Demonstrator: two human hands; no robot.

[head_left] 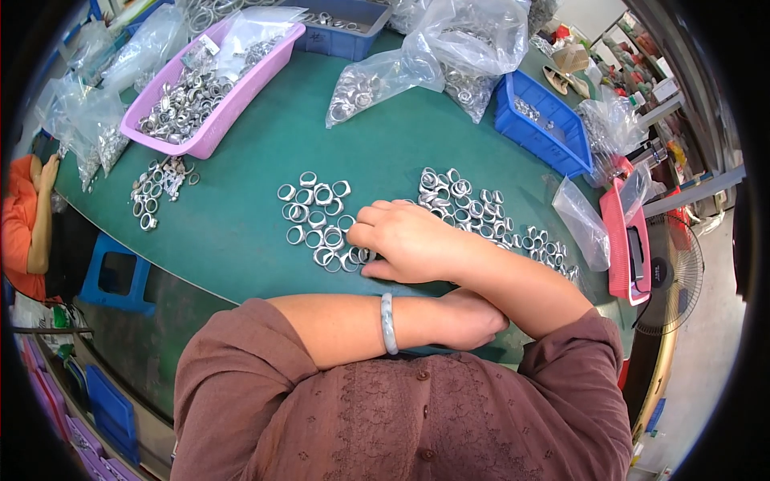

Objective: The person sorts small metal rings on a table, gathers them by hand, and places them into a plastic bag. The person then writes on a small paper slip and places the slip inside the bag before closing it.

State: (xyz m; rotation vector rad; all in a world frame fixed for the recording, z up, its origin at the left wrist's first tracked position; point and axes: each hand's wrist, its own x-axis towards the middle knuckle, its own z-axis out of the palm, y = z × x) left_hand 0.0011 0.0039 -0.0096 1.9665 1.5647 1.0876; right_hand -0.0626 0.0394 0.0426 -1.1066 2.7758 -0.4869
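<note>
Two ring clusters (pixel 321 220) (pixel 465 204) on table (pixel 241 224), sorted share unclear. Right hand (pixel 405 240) fingers curled over left cluster's rings; left hand (pixel 473 317) tucked under forearm, grip unclear.

Small silvery metal rings (pixel 317 220) with a bright, polished shine lie on the matt dark-green bench (pixel 241 184), whose covering looks smooth and faintly felt-like. The shallow pink plastic tray (pixel 210 132) and the blue plastic bins (pixel 539 128) have a dull, smooth moulded finish; the clear plastic bags (pixel 473 36) are thin, crinkled and glossy. A pale, smooth, glassy stone-like bangle (pixel 388 323) sits against the soft matt brown cloth blouse (pixel 385 417) with its textured embroidered front.
</note>
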